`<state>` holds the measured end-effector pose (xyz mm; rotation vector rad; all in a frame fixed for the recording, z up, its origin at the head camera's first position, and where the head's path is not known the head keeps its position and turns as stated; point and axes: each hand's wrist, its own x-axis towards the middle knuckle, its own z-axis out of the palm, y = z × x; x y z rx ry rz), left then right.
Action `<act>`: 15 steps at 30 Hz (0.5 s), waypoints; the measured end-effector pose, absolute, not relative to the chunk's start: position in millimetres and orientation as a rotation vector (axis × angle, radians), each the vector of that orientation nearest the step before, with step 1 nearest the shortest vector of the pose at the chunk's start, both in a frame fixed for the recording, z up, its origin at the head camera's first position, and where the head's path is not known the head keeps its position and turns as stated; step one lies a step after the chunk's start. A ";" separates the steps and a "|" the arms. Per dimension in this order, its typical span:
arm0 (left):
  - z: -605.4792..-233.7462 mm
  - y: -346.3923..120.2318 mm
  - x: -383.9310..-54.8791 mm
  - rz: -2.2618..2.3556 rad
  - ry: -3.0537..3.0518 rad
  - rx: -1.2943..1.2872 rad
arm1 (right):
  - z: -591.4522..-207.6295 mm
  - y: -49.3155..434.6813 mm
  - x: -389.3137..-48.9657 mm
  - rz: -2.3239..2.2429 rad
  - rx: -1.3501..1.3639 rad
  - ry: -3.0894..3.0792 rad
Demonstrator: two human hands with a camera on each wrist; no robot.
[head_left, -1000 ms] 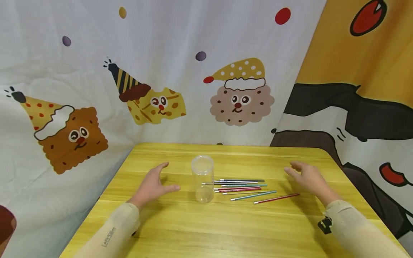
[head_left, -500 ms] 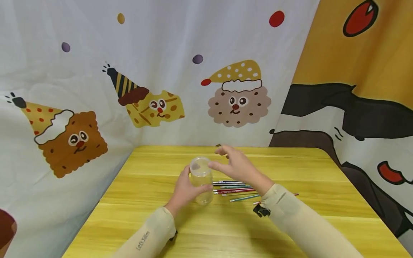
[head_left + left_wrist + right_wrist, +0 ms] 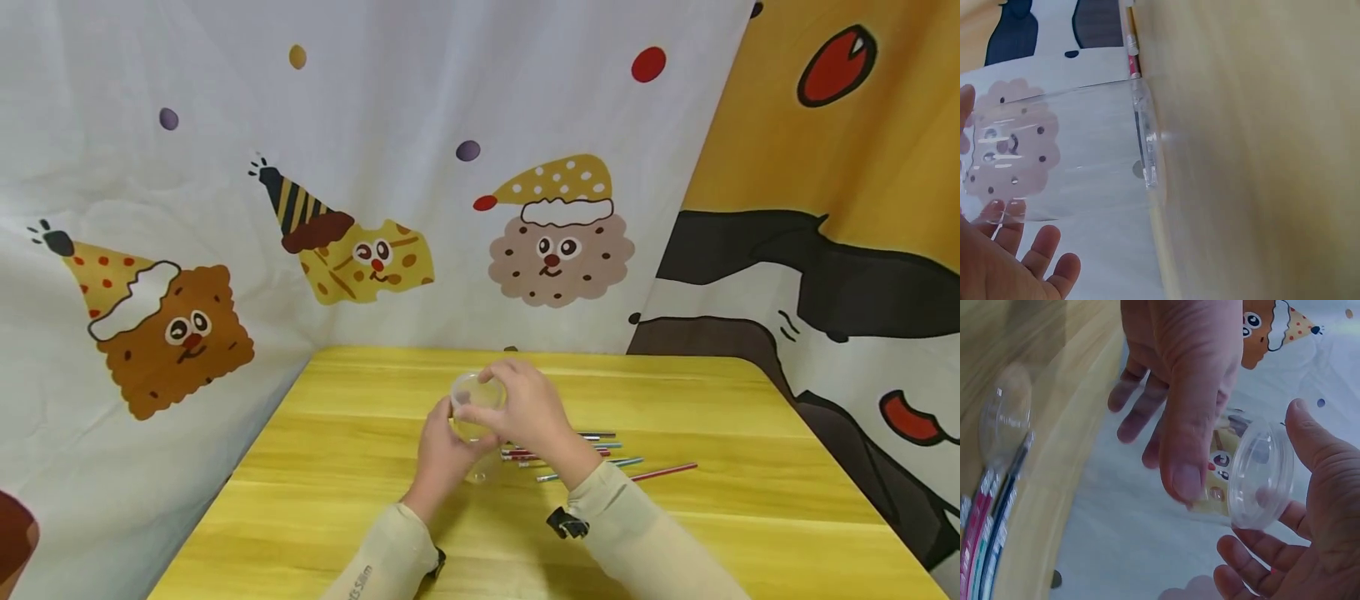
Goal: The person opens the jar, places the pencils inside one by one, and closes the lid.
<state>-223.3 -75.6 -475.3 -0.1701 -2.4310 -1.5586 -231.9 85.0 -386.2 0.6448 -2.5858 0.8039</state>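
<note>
A clear plastic jar [image 3: 1097, 150] stands on the table, with a translucent lid [image 3: 1266, 475] on its mouth. My left hand [image 3: 442, 454] grips the jar's upper part, thumb on one side and fingers on the other. From above, my right hand [image 3: 528, 408] holds the lid's rim between thumb and fingers. Several pencils with eraser ends [image 3: 979, 531] lie right of the jar, partly hidden behind my right hand and forearm in the head view. One red pencil [image 3: 667, 472] lies apart from the others, farther right.
The yellow wood-grain table [image 3: 360, 392] reaches back to a white curtain [image 3: 405, 108] printed with cartoon biscuits and cheese. Pencils lie close to the jar's base on its right side.
Both hands have come in from the two sides to the jar. The left hand took hold of its body first; the right hand has since settled on the lid.
</note>
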 end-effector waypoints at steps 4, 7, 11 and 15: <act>-474.9 -76.3 -224.4 -1.552 -2.443 -0.177 | -393.8 82.1 -231.3 0.855 0.598 -2.572; -472.1 -77.4 -225.3 -1.519 -2.468 -0.175 | -396.8 81.0 -232.4 0.905 0.578 -2.568; -472.0 -78.2 -227.3 -1.473 -2.500 -0.149 | -398.3 79.7 -233.6 1.053 0.576 -2.556; -473.9 -77.9 -228.3 -1.456 -2.521 -0.124 | -398.7 80.2 -233.3 1.208 0.588 -2.561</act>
